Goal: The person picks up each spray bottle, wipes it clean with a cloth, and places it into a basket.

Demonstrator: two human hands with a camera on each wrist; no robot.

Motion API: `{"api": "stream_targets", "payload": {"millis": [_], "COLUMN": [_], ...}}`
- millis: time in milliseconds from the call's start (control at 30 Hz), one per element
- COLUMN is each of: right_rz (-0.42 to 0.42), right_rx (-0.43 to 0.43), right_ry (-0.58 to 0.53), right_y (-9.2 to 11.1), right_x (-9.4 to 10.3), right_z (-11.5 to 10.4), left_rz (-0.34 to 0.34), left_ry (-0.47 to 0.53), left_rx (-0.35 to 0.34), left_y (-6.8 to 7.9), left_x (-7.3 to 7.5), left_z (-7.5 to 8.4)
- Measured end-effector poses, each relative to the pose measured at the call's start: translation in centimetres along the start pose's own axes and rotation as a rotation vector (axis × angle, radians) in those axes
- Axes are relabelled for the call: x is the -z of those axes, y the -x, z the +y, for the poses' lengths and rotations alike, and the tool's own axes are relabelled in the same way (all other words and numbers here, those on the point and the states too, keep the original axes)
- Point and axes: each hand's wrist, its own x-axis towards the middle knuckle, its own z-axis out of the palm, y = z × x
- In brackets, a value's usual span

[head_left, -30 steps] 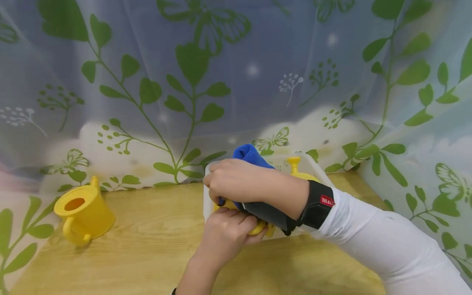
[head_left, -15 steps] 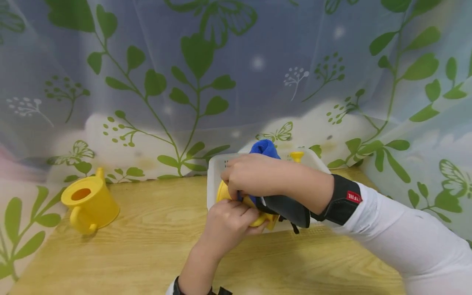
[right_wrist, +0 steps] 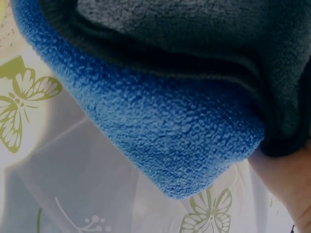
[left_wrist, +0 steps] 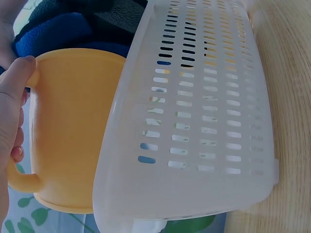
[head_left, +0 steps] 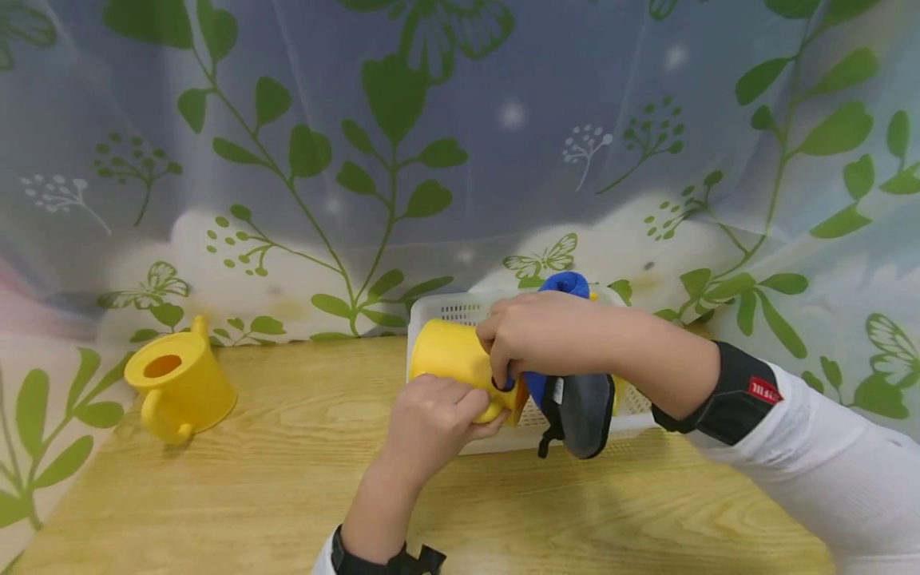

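My left hand [head_left: 434, 415] grips the handle of a yellow watering can [head_left: 449, 351], which lies tilted on its side over the near left part of a white basket [head_left: 467, 302]. The left wrist view shows the can's smooth body [left_wrist: 73, 126] and the thumb on top of the handle. Near the can's right end my right hand [head_left: 532, 331] holds a plush cloth [head_left: 565, 283], blue on one side and grey on the other, with dark edging. Part of the cloth hangs below the wrist. In the right wrist view, the blue side [right_wrist: 160, 131] hangs close to the lens.
Another yellow watering can [head_left: 183, 383] stands upright on the wooden table [head_left: 287, 487] at the left. Further yellow plastic [head_left: 621, 391] shows in the basket behind the cloth, mostly hidden. A leaf-patterned curtain [head_left: 302, 216] closes off the back and right side.
My right hand and the cloth have moved right along the held can, uncovering more of its body. The left hand still grips the handle. The head view has shifted slightly.
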Motion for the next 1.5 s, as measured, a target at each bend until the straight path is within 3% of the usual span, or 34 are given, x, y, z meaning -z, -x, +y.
{"api": "stream_targets", "payload": {"millis": [367,633,967,1167,1333,1500], "right_rz": [0.038,0.049,0.0,0.053,0.042,-0.008], "right_rx": [-0.023,-0.012,-0.054,0.011,0.053,0.052], "right_ry": [-0.057,-0.158,-0.226,-0.245,-0.28,-0.333], "right_y": [-0.3,-2.4,-5.5,-7.0,-6.8,-5.3], "right_x": [0.2,-0.2,-0.2,-0.8,-1.2,-1.2], "right_z": [0.7,2.3,3.4,3.7,4.0,4.1], "left_rz": [0.015,0.005,-0.022,0.015,0.021,-0.005], "left_ry": [-0.007,-0.001,0.033,0.027,0.038,0.052], "left_rx": [-0.003,0.0,0.021,0.01,0.012,0.025], "left_y": [-0.3,-0.4,0.0,-0.1,0.1,0.4], "left_x": [0.0,-0.2,-0.1,0.0,0.1,0.2], "left_z": [-0.3,-0.2,0.2,0.6,0.7,0.7]}}
